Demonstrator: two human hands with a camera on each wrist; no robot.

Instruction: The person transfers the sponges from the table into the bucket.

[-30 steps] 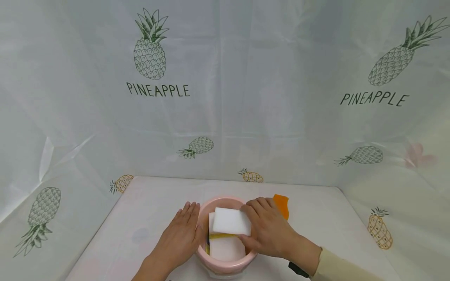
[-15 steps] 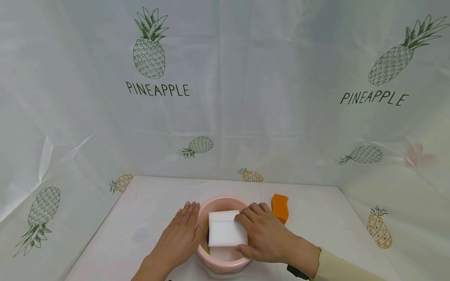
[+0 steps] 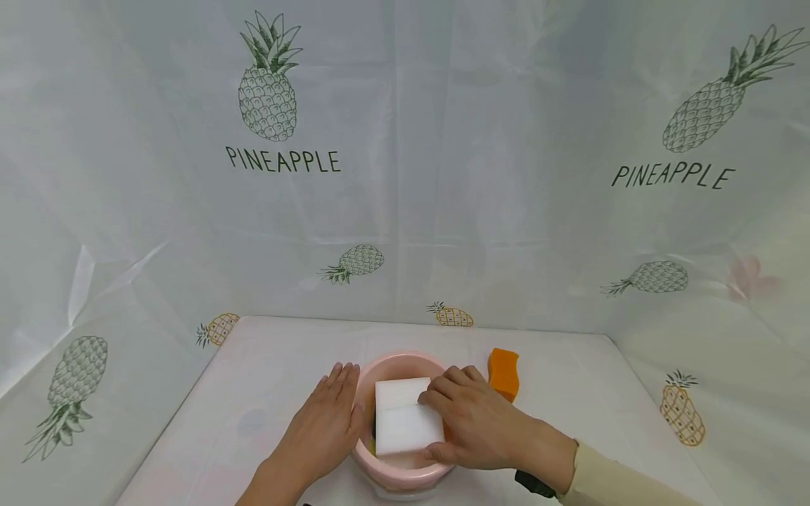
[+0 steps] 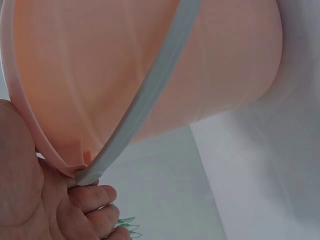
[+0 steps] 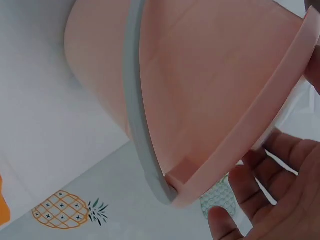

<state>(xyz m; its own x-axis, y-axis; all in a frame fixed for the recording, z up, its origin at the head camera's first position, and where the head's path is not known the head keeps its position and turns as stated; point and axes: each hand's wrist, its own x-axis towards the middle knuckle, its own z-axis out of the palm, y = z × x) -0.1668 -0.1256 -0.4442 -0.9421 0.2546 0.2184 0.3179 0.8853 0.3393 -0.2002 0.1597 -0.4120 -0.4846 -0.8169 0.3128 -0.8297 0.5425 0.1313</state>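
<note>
A pink bucket (image 3: 405, 481) stands on the table with white sponge blocks inside. My right hand (image 3: 482, 425) reaches over its right rim and holds a white sponge (image 3: 410, 429) between thumb and fingers, low on another white block (image 3: 401, 388). Along the left rim rests my left hand (image 3: 324, 425), its fingers straight and together. In the left wrist view that hand (image 4: 55, 200) touches the rim beside the grey handle (image 4: 145, 100). The right wrist view shows the right fingers (image 5: 252, 192) past the rim; the sponge is hidden there by the bucket wall (image 5: 215, 80).
An orange wavy sponge (image 3: 504, 374) lies on the table (image 3: 569, 393) behind and right of the bucket. A pale curtain (image 3: 481, 176) printed with pineapples surrounds the table's back and sides. Something yellow shows at the bucket's inner left, mostly covered.
My right hand has brought the white sponge toward the near side and slightly left, lowering it from a tilt to lie flatter on the other blocks. The left hand has stayed put.
</note>
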